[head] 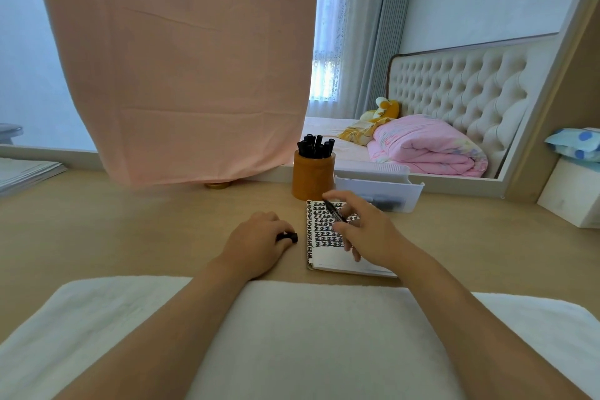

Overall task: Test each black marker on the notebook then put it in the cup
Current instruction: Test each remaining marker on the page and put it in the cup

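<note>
Slim black marker point(334, 211): pinched in the right hand point(367, 230) grip, long axis slanting, tip down on the small white scribble-covered notebook point(324, 256). Black cap point(289, 237): closed in the left hand point(256, 240). Brown cylindrical cup point(312, 180) of markers: just beyond the right grip, nearer that hand.

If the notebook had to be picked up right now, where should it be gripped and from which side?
Grip the notebook by its near edge, coming from the person's side. It lies flat and open on the desk; that lower strip of page is blank and uncovered, while the right hand with the marker sits over the upper part. The cup blocks the far side.
</note>
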Demonstrator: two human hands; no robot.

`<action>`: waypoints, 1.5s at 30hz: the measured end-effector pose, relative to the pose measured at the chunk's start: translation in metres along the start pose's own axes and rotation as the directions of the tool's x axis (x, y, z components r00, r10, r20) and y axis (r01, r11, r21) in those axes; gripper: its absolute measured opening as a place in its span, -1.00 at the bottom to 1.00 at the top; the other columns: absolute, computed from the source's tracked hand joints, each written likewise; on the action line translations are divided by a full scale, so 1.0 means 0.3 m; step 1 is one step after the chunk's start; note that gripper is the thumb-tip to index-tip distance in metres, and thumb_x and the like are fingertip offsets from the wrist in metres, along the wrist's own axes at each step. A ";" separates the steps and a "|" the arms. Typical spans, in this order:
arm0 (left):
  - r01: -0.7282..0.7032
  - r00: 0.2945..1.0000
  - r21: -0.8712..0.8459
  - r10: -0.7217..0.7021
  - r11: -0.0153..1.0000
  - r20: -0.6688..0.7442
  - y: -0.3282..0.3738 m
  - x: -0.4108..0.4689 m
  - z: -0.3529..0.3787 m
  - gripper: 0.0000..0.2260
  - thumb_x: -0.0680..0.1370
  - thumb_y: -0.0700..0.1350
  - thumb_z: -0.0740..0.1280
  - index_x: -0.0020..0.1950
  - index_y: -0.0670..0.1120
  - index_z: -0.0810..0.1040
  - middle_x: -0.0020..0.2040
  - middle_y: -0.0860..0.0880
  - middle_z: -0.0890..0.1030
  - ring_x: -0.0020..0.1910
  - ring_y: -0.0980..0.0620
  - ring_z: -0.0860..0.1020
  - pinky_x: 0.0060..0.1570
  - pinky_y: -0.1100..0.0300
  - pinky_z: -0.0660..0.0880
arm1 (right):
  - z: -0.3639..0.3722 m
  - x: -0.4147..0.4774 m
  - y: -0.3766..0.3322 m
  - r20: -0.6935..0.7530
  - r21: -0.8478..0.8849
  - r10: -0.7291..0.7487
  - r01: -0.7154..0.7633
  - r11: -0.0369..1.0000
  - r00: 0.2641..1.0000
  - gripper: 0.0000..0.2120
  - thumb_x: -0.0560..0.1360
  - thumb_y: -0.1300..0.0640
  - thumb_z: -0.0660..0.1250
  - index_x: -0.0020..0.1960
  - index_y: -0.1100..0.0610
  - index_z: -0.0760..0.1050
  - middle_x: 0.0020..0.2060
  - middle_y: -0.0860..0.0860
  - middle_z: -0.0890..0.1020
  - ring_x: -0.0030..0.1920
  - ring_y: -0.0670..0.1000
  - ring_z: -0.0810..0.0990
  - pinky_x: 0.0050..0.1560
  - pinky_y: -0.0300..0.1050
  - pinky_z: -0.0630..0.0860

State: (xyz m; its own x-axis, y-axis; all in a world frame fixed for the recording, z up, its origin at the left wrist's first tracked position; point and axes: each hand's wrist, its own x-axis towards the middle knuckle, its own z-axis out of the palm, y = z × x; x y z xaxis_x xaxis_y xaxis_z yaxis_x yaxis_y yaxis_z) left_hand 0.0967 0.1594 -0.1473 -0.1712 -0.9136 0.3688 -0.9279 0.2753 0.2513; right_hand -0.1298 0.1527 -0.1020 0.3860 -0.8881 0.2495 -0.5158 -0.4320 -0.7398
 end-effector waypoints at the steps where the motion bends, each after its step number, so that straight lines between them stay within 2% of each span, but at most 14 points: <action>1: -0.017 1.000 0.035 0.018 0.999 -0.008 0.005 0.005 0.004 -0.77 0.60 0.10 0.25 0.22 0.14 0.56 0.09 0.09 0.53 0.13 0.06 0.42 0.01 0.12 0.44 | 0.003 0.000 -0.002 -0.012 0.080 0.010 -0.009 0.997 1.000 -0.67 0.62 0.25 0.25 0.27 -0.11 0.49 0.03 -0.05 0.52 -0.29 -0.01 0.60 -0.38 -0.16 0.58; 3: -0.025 1.000 0.053 0.026 0.998 -0.017 0.010 0.014 0.006 -0.74 0.61 0.11 0.23 0.26 0.13 0.53 0.11 0.07 0.53 0.14 0.05 0.43 0.01 0.12 0.44 | 0.009 -0.003 -0.010 -0.009 0.206 0.044 -0.041 0.978 0.999 -0.74 0.64 0.27 0.20 0.15 0.01 0.59 0.08 0.01 0.57 -0.23 0.01 0.65 -0.34 -0.10 0.63; 6: -0.044 0.999 -0.017 0.043 0.999 -0.030 0.020 0.016 -0.006 -0.70 0.60 0.09 0.25 0.33 0.10 0.47 0.16 0.06 0.51 0.17 0.07 0.42 0.09 0.11 0.45 | 0.013 0.001 -0.002 0.049 0.440 0.111 -0.122 0.890 0.993 -0.55 0.61 0.44 0.08 0.19 0.04 0.60 0.15 0.06 0.59 -0.01 0.02 0.65 -0.14 -0.14 0.65; 8: -0.082 0.996 -0.089 0.077 0.993 -0.054 0.037 0.010 -0.032 -0.74 0.59 0.04 0.29 0.28 0.13 0.48 0.13 0.08 0.49 0.14 0.11 0.41 0.12 0.10 0.46 | 0.012 0.000 0.014 0.042 0.453 0.062 -0.075 0.888 0.997 -0.46 0.55 0.54 0.11 0.21 -0.01 0.56 0.10 0.02 0.60 0.01 -0.01 0.62 -0.08 -0.19 0.62; 10: -0.132 0.991 -0.155 0.129 0.979 -0.030 0.063 -0.004 -0.065 -0.82 0.58 0.01 0.30 0.18 0.15 0.50 0.05 0.12 0.50 0.03 0.14 0.44 0.06 0.09 0.49 | 0.015 -0.006 0.027 0.009 0.368 0.004 -0.007 0.930 1.000 -0.55 0.55 0.44 0.27 0.23 -0.04 0.55 -0.03 0.04 0.59 -0.07 -0.01 0.60 -0.09 -0.17 0.60; 11: -0.149 0.988 -0.193 0.154 0.970 0.007 0.075 -0.016 -0.081 -0.84 0.58 0.00 0.30 0.15 0.15 0.50 0.00 0.14 0.51 -0.03 0.16 0.47 0.01 0.08 0.51 | 0.017 -0.009 0.025 0.003 0.352 0.006 -0.006 0.936 1.000 -0.65 0.56 0.34 0.32 0.22 -0.02 0.56 -0.10 0.07 0.59 -0.13 0.01 0.58 -0.12 -0.13 0.60; 13: -0.157 0.973 -0.251 0.193 0.955 0.123 0.087 -0.044 -0.101 -0.83 0.58 0.05 0.29 0.18 0.16 0.48 -0.04 0.15 0.52 -0.08 0.16 0.49 -0.03 0.09 0.52 | 0.023 -0.009 0.016 0.000 0.413 0.041 -0.037 0.910 0.999 -0.83 0.62 0.22 0.25 0.15 0.08 0.57 -0.25 0.11 0.57 -0.28 0.06 0.53 -0.32 -0.10 0.51; 16: -0.179 0.936 -0.229 0.238 0.957 0.261 0.078 -0.074 -0.103 -0.76 0.58 0.15 0.26 0.25 0.23 0.45 0.05 0.12 0.48 0.04 0.15 0.42 0.07 0.14 0.44 | 0.037 -0.005 0.008 0.038 0.479 0.114 -0.118 0.870 0.993 -0.79 0.65 0.24 0.14 0.16 0.10 0.53 -0.27 0.15 0.58 -0.36 0.11 0.57 -0.50 -0.16 0.33; 19: -0.161 0.903 -0.213 0.231 0.964 0.362 0.075 -0.076 -0.115 -0.72 0.58 0.18 0.25 0.30 0.29 0.42 0.13 0.10 0.43 0.13 0.14 0.32 0.11 0.18 0.35 | 0.049 -0.005 0.016 0.015 0.396 0.135 -0.130 0.909 0.991 -0.81 0.54 0.33 0.28 0.10 0.14 0.54 -0.23 0.13 0.66 -0.34 0.12 0.64 -0.54 -0.20 0.33; 23: -0.190 0.891 -0.166 0.241 0.968 0.385 0.076 -0.077 -0.120 -0.68 0.59 0.18 0.24 0.35 0.33 0.37 0.20 0.09 0.40 0.18 0.11 0.30 0.20 0.11 0.36 | 0.060 0.001 0.012 -0.025 0.266 0.141 -0.129 0.955 0.990 -0.95 0.48 0.29 0.38 -0.11 0.21 0.51 -0.35 0.11 0.66 -0.46 0.09 0.57 -0.47 -0.18 0.44; 26: -0.193 0.889 -0.149 0.237 0.970 0.393 0.073 -0.081 -0.114 -0.67 0.59 0.17 0.24 0.35 0.35 0.35 0.22 0.09 0.39 0.20 0.10 0.29 0.23 0.06 0.37 | 0.065 -0.002 0.010 -0.048 0.225 0.117 -0.104 0.969 0.992 -0.87 0.44 0.32 0.38 -0.23 0.18 0.48 -0.43 0.10 0.61 -0.48 0.06 0.52 -0.44 -0.16 0.44; 37: -0.202 0.895 -0.143 0.242 0.969 0.376 0.075 -0.076 -0.104 -0.67 0.60 0.12 0.27 0.35 0.37 0.39 0.25 0.09 0.38 0.23 0.10 0.28 0.27 0.04 0.35 | 0.068 -0.003 0.016 -0.049 0.069 0.073 -0.069 0.995 0.996 -0.79 0.43 0.24 0.46 -0.31 0.09 0.48 -0.43 -0.07 0.56 -0.46 -0.20 0.47 -0.43 -0.30 0.39; 40: -0.196 0.893 -0.149 0.239 0.969 0.380 0.075 -0.074 -0.105 -0.67 0.60 0.11 0.26 0.35 0.37 0.40 0.26 0.10 0.39 0.23 0.11 0.28 0.26 0.07 0.34 | 0.070 -0.007 0.014 -0.044 0.031 0.028 -0.027 0.999 0.999 -0.76 0.42 0.22 0.47 -0.33 0.04 0.48 -0.40 -0.09 0.57 -0.42 -0.23 0.48 -0.42 -0.38 0.37; 45: -0.182 0.898 -0.166 0.233 0.969 0.373 0.074 -0.075 -0.103 -0.67 0.59 0.11 0.27 0.34 0.37 0.41 0.24 0.12 0.40 0.21 0.13 0.27 0.27 0.10 0.32 | 0.076 0.002 0.029 -0.051 0.007 0.010 -0.010 1.000 0.999 -0.71 0.39 0.25 0.46 -0.38 0.01 0.44 -0.44 -0.14 0.53 -0.39 -0.22 0.45 -0.37 -0.36 0.35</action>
State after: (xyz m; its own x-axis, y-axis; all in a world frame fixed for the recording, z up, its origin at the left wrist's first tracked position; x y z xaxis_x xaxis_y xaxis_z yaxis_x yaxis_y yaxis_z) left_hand 0.0901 0.1952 -0.1224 -0.4930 -0.8682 0.0564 -0.8131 0.4829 0.3251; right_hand -0.1166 0.1520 -0.1226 0.3411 -0.8993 0.2736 -0.5140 -0.4221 -0.7468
